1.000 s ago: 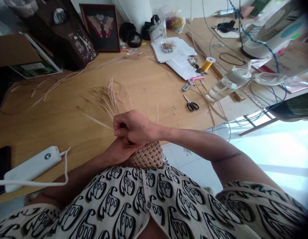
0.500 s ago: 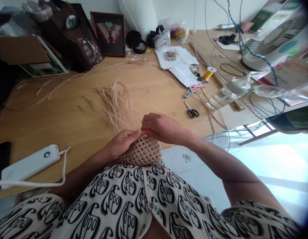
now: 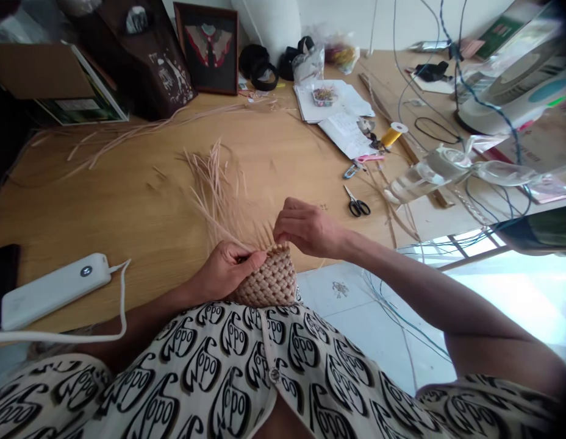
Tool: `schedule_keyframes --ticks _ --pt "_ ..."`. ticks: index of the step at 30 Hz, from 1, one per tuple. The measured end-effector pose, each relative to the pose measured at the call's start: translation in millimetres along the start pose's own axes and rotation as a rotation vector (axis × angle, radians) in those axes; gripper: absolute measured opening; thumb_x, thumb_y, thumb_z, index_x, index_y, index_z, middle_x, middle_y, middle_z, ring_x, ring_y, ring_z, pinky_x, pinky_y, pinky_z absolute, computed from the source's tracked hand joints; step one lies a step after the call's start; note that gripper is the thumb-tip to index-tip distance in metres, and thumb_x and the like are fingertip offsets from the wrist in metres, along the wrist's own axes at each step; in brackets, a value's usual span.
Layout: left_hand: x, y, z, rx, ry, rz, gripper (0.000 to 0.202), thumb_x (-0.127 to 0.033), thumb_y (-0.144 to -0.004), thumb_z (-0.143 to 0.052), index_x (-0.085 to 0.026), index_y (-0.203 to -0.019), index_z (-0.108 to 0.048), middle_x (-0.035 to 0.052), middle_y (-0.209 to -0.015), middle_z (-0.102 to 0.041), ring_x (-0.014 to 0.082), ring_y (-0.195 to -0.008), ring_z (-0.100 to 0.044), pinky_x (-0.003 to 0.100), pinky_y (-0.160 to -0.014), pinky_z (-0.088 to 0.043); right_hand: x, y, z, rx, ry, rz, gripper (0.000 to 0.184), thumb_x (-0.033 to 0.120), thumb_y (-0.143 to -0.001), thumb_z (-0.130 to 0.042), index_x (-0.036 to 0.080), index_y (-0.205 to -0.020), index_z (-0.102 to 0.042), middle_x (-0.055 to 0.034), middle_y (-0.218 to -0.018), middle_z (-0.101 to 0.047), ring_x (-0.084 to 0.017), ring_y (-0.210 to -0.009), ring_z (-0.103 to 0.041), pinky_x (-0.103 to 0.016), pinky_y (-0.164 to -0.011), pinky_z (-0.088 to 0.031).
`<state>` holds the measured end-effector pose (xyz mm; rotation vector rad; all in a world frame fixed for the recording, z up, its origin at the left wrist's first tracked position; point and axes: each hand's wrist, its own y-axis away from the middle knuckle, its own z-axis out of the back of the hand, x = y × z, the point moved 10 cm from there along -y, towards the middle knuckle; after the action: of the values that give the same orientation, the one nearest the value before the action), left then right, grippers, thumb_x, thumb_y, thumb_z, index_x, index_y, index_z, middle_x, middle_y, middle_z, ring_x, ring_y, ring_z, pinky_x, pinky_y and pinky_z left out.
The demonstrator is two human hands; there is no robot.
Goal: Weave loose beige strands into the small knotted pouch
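A tan woven piece [image 3: 271, 281] with a plaited pattern rests against my chest at the table's near edge. Loose pale strips [image 3: 218, 189] fan out from its top across the wood. My left hand [image 3: 225, 268] grips the piece on its left side, thumb pressed on the upper rim. My right hand [image 3: 308, 228] hovers just above the rim, fingers pinched together on a strip end that is too small to make out clearly.
A white power bank [image 3: 52, 292] with a cable lies at the left. Black scissors [image 3: 356, 204], a yellow spool [image 3: 395, 133], papers [image 3: 342, 116], a framed picture [image 3: 207, 46] and a cardboard box [image 3: 49, 79] sit further back. Cables [image 3: 484, 201] and a plastic bottle [image 3: 420, 174] crowd the right.
My right hand has shifted from over the left hand to the right of the woven piece's rim. The left hand now shows, gripping the piece. The camera view has tilted slightly.
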<state>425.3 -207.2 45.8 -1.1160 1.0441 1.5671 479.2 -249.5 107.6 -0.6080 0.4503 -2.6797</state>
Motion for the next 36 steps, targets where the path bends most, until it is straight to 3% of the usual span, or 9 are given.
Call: schedule_keyframes --ticks 5,8,11,13,15,17,23,29,36 --pt "18 -6 15.3 0.035 0.076 0.126 0.044 -0.048 -0.080 -0.049 -0.013 -0.053 -0.054 -0.0016 -0.051 -0.047 0.0106 -0.054 -0.045 0.023 -0.055 -0.038 -18 9 39 -0.243 0.019 -0.093 0.015 0.019 -0.088 -0.048 0.017 -0.080 -0.060 -0.0057 -0.082 -0.062 -0.016 -0.080 -0.052 -0.033 -0.075 -0.041" --pt "24 -17 26.8 0.066 0.250 0.171 0.040 -0.050 -0.076 -0.055 -0.012 -0.068 -0.066 0.0055 -0.064 -0.063 0.0181 -0.072 -0.059 0.032 -0.073 -0.046 -54 38 66 -0.498 -0.008 -0.437 0.019 0.028 -0.088 -0.049 0.016 -0.084 -0.063 -0.0068 -0.083 -0.061 -0.016 -0.076 -0.054 -0.032 -0.069 -0.043" --pt "19 -33 36.1 0.118 0.291 0.110 0.033 -0.045 -0.071 -0.063 -0.014 -0.080 -0.071 0.0102 -0.086 -0.070 0.0215 -0.091 -0.061 0.038 -0.091 -0.041 -94 68 22 -0.367 -0.310 -0.774 0.040 0.045 -0.088 -0.044 0.014 -0.072 -0.064 -0.0057 -0.066 -0.061 -0.015 -0.063 -0.055 -0.032 -0.062 -0.044" --pt "15 -45 40.8 0.139 0.285 0.052 0.032 -0.043 -0.072 -0.064 -0.016 -0.086 -0.071 0.0113 -0.100 -0.069 0.0215 -0.100 -0.059 0.039 -0.097 -0.036 -97 72 -24 -0.216 -0.639 -0.776 0.044 0.052 -0.084 -0.046 0.014 -0.094 -0.066 -0.0093 -0.085 -0.066 -0.019 -0.080 -0.060 -0.035 -0.072 -0.048" --pt "11 -57 47.4 0.107 0.259 -0.006 0.034 -0.043 -0.072 -0.063 -0.016 -0.092 -0.071 0.0114 -0.109 -0.066 0.0213 -0.108 -0.055 0.038 -0.101 -0.033 -95 71 -52 -0.239 -0.953 -0.735 0.059 0.056 -0.081 -0.051 0.021 -0.127 -0.047 -0.0103 -0.113 -0.060 -0.021 -0.098 -0.058 -0.038 -0.082 -0.048" --pt "6 -67 54.6 0.044 0.212 -0.062 0.037 -0.044 -0.073 -0.062 -0.017 -0.096 -0.069 0.0106 -0.112 -0.065 0.0217 -0.113 -0.051 0.038 -0.103 -0.031 -96 66 -62 -0.333 -1.139 -0.714 0.072 0.058 -0.079 -0.052 0.027 -0.139 -0.028 -0.0095 -0.129 -0.050 -0.021 -0.107 -0.054 -0.038 -0.086 -0.047" --pt "-16 -86 70.2 -0.064 -0.121 -0.214 0.037 -0.048 -0.077 -0.052 -0.016 -0.082 -0.069 0.0063 -0.084 -0.068 0.0211 -0.091 -0.057 0.033 -0.087 -0.042 -119 51 -31 -0.661 -1.023 -0.736 0.083 0.042 -0.066 -0.072 0.022 -0.136 -0.032 -0.0084 -0.115 -0.059 -0.020 -0.102 -0.056 -0.035 -0.089 -0.045" --pt "-11 -102 62.3 0.169 -0.280 -0.133 0.041 -0.046 -0.078 -0.050 -0.015 -0.053 -0.054 -0.0021 -0.048 -0.047 0.0093 -0.046 -0.039 0.022 -0.048 -0.031 -154 63 -16 -0.883 -0.910 -0.785 0.064 0.042 -0.067 -0.069 0.022 -0.124 -0.047 -0.0063 -0.113 -0.059 -0.017 -0.093 -0.059 -0.031 -0.084 -0.046" --pt "2 -114 43.7 0.397 0.051 -0.101 0.028 -0.039 -0.067 -0.067 -0.015 -0.082 -0.067 0.0030 -0.083 -0.067 0.0159 -0.082 -0.058 0.024 -0.075 -0.043 -166 65 -17 -0.977 -0.868 -0.836 0.056 0.046 -0.073 -0.061 0.018 -0.120 -0.050 -0.0062 -0.106 -0.062 -0.017 -0.094 -0.058 -0.030 -0.084 -0.045"
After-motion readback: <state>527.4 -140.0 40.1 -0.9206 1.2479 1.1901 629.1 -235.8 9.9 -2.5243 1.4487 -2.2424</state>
